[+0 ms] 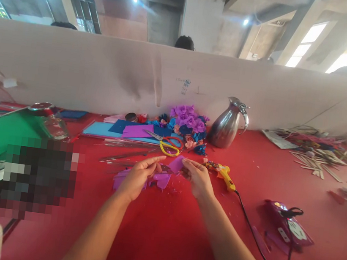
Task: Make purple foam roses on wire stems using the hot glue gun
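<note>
My right hand [198, 178] pinches a small purple paper piece [175, 165] between thumb and fingers, over the middle of the red table. To its left, my left hand [141, 176] has its index finger stretched toward that piece, its other fingers partly bent. I see nothing held in it. Purple paper scraps [161, 181] lie beside and partly behind the left hand. Just beyond the hands, yellow-and-red-handled scissors [170, 145] rest on flat paper sheets [103, 129]. A yellow glue gun [225, 176] lies right of my right hand.
Purple paper flowers [189, 119] are heaped near the partition [119, 76], beside a steel jug [227, 126]. Right stands a magenta power strip [290, 226] with cords; thin sticks [316, 163] lie beyond it. Left are a glass jar [53, 122] and a green sheet [2, 139].
</note>
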The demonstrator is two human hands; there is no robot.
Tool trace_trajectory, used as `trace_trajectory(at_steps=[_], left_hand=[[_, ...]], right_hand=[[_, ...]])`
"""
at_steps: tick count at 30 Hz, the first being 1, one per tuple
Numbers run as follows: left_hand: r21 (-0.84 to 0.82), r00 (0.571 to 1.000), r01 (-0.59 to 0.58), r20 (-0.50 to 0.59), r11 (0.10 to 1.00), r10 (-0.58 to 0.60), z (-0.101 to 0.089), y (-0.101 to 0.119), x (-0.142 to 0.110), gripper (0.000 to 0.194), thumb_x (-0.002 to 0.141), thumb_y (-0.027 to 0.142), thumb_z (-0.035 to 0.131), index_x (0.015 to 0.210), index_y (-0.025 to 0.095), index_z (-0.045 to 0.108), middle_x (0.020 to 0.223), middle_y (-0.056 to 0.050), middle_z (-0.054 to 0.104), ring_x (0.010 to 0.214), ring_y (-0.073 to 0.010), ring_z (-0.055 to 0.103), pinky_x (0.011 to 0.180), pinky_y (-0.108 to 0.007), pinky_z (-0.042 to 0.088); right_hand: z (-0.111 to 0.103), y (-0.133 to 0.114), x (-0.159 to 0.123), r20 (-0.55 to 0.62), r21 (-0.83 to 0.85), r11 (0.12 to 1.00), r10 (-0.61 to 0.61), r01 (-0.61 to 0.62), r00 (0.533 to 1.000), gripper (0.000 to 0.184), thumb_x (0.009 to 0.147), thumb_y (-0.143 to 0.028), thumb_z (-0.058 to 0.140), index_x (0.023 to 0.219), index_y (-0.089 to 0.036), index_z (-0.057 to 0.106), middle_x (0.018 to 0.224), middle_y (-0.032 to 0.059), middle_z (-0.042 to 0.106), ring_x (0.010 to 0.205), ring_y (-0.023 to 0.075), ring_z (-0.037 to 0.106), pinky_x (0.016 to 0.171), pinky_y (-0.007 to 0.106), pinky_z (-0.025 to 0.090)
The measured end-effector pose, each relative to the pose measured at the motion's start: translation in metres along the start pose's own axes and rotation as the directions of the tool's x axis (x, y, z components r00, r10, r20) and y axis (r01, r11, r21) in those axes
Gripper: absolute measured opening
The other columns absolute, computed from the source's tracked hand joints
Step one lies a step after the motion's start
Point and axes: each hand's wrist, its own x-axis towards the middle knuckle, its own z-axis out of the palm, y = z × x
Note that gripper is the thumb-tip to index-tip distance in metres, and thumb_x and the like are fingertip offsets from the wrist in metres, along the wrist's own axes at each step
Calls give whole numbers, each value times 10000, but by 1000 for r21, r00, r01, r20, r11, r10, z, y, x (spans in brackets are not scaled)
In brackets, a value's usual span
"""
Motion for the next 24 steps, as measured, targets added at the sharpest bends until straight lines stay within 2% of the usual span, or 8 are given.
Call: trace_trajectory(at_steps=[5, 9, 14, 24], left_hand=[[-59, 997, 80, 27, 995, -79, 13, 8, -10, 430, 693, 256, 691, 1111, 186, 617, 932, -24, 598, 629, -84, 447, 587, -225, 359], [-41, 987, 158, 41, 987, -156, 18, 10, -12, 393, 662, 250, 715, 1029, 147, 617, 813, -19, 600, 629, -102, 487, 597, -240, 384], [-51, 982, 183, 47, 982, -181, 20, 8, -11, 349, 643, 293, 734, 934, 142, 613, 675, 8, 569, 589, -111, 504, 606, -263, 419], [-85, 985, 174, 26, 981, -172, 20, 7, -10, 295, 622, 297, 744, 836, 147, 608, 693, 9, 568, 588, -100, 502, 572, -245, 407]], right_hand=[[1, 0, -2, 1, -55, 998, -40, 40, 999, 299, 525, -431, 790, 675, -176, 746, 648, 46, 712, 596, 150, 620, 627, 293, 502], [3, 0, -7, 35, -95, 995, -23, 26, 999, 289, 558, -421, 779, 697, -168, 757, 642, 46, 711, 591, 134, 603, 624, 272, 477], [5, 1, -11, 59, -147, 989, -24, 32, 998, 293, 590, -430, 764, 727, -171, 768, 675, 59, 723, 607, 134, 602, 608, 259, 451], [7, 1, -13, 54, -108, 994, -18, 24, 998, 281, 568, -419, 772, 721, -183, 759, 666, 41, 712, 626, 137, 605, 631, 265, 458]])
